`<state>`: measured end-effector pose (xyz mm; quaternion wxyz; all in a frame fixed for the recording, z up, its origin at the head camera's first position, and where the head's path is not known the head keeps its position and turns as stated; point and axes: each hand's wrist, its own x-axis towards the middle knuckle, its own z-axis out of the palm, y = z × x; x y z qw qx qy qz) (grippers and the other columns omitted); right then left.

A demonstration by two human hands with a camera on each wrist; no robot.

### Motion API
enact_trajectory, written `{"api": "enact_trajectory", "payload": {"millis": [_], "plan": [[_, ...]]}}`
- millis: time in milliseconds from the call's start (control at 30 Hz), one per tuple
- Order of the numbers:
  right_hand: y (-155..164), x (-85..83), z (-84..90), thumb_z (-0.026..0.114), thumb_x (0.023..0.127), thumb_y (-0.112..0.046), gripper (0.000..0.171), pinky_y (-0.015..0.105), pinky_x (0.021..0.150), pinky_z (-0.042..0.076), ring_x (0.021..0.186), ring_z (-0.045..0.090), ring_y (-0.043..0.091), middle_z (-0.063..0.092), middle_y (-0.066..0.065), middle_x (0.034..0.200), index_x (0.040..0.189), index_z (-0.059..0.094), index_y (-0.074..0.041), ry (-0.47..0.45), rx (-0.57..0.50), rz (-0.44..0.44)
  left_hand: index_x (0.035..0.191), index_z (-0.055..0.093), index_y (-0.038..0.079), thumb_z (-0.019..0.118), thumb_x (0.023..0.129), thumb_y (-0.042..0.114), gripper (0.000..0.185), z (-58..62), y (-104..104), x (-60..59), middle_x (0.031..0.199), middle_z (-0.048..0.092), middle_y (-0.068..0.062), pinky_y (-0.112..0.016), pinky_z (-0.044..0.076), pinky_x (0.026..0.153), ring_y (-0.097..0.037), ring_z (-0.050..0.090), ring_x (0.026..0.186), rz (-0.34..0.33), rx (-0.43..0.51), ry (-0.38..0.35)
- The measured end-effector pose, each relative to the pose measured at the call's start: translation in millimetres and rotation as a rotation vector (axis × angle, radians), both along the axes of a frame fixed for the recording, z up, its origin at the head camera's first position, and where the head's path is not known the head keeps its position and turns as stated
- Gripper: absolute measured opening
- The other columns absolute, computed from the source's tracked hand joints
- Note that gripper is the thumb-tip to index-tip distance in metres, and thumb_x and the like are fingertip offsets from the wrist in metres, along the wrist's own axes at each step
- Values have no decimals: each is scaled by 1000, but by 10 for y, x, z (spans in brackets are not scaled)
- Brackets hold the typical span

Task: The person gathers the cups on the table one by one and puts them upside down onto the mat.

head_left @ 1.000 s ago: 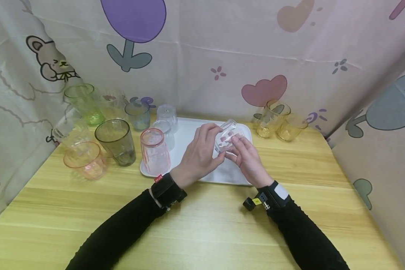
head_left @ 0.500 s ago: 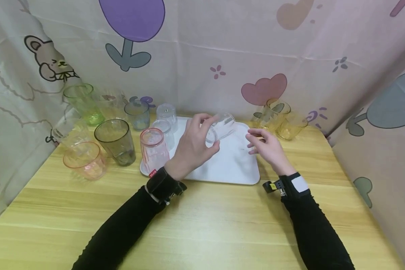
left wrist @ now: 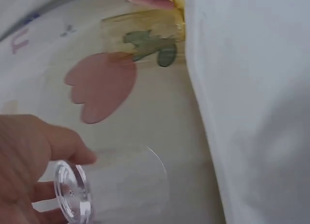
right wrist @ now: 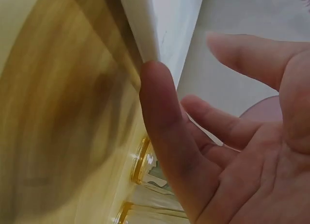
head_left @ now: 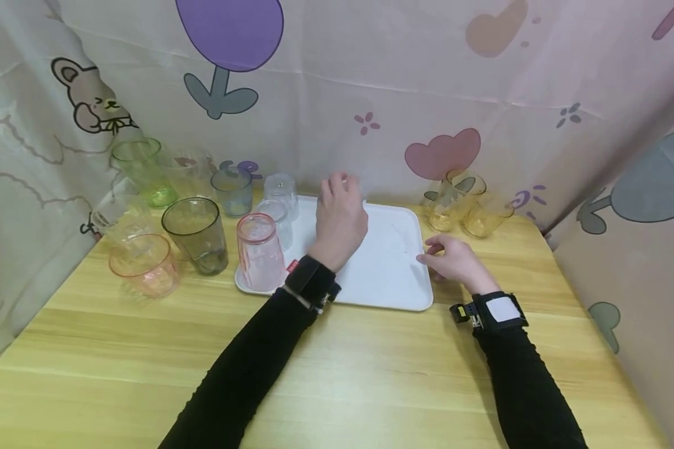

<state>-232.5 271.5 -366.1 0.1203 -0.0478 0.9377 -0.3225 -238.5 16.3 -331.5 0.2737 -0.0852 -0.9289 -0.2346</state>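
My left hand (head_left: 341, 221) is over the back of the white tray (head_left: 393, 262). It grips a clear glass (left wrist: 72, 192) by its base, with the mouth turned down. The hand hides most of this glass in the head view, and I cannot tell whether its rim touches the tray. On the tray's left part stand a pink glass (head_left: 261, 259) and two clear glasses, one at the back (head_left: 281, 190) and one nearer (head_left: 278, 221), all upside down. My right hand (head_left: 452, 257) is at the tray's right edge, fingers loosely bent and a fingertip against the rim.
Left of the tray stand a green glass (head_left: 143, 174), a smoky grey glass (head_left: 196, 234), an orange glass (head_left: 146, 268), a blue glass (head_left: 231, 192) and some clear ones. Two yellow glasses, one taller (head_left: 446, 202) and one shorter (head_left: 485, 216), stand behind my right hand. A printed curtain (head_left: 326, 93) closes the back.
My right hand let go of the clear glass and moved right to the tray's edge. The left hand carried the glass toward the back of the tray, turning it mouth down.
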Motion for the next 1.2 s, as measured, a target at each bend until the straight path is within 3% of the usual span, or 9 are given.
{"api": "enact_trajectory", "payload": {"millis": [167,300,633,1200], "plan": [[12,7,-50,68,100,-19,54,36,68,61,74,70,22,60,29,129,144,50,8,-27,15,15,134,53,1,64,98,12,39,21,104,-176,139,45,-20,-40,51,93,-34,44,124,89,-160,-166],[20,-3,-70,68,98,-10,54,35,68,62,75,70,21,59,30,129,144,49,9,-33,24,20,141,48,-2,58,102,18,45,12,147,-301,134,47,-20,-41,50,95,-32,44,120,136,-277,-243],[16,16,-110,67,95,0,57,34,69,60,74,68,19,61,31,129,147,46,12,-17,46,29,154,31,-9,58,104,24,66,-84,124,-508,144,41,-23,-44,47,106,-33,42,130,206,-326,-438],[-72,-14,-71,67,95,0,58,33,68,60,77,69,20,60,29,130,148,47,11,-15,73,41,157,22,-13,50,107,25,69,-215,-51,-640,151,36,-31,-55,40,115,-45,36,141,251,-286,-480]]}}
